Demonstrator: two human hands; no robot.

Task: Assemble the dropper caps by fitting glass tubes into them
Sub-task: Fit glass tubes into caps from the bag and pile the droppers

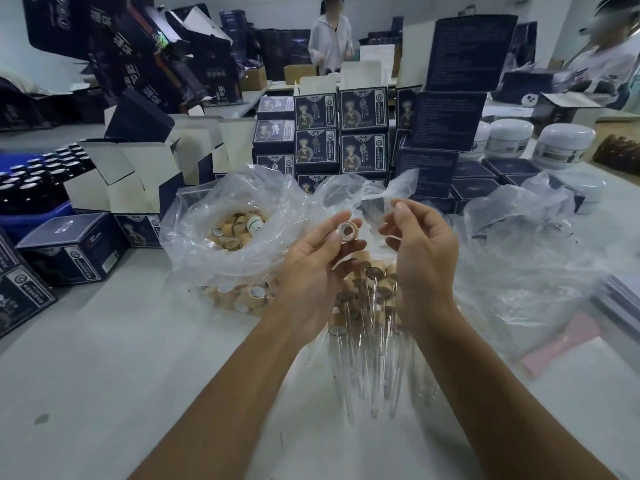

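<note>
Above the tabletop (104, 358) and its pile of finished droppers (367, 306), the left hand (311, 268) pinches a cap (347, 231), open mouth up, while the right hand (420, 251), fingers curled, seemingly pinches a barely visible glass tube (389, 223); align tube and bore, then press straight, gently.

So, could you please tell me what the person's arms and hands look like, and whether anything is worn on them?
Both forearms are bare as far as the frame shows: no sleeves or gloves. The left hand and right hand show no rings, watch or bracelet in this view. The fingernails are short and unpainted.
</note>
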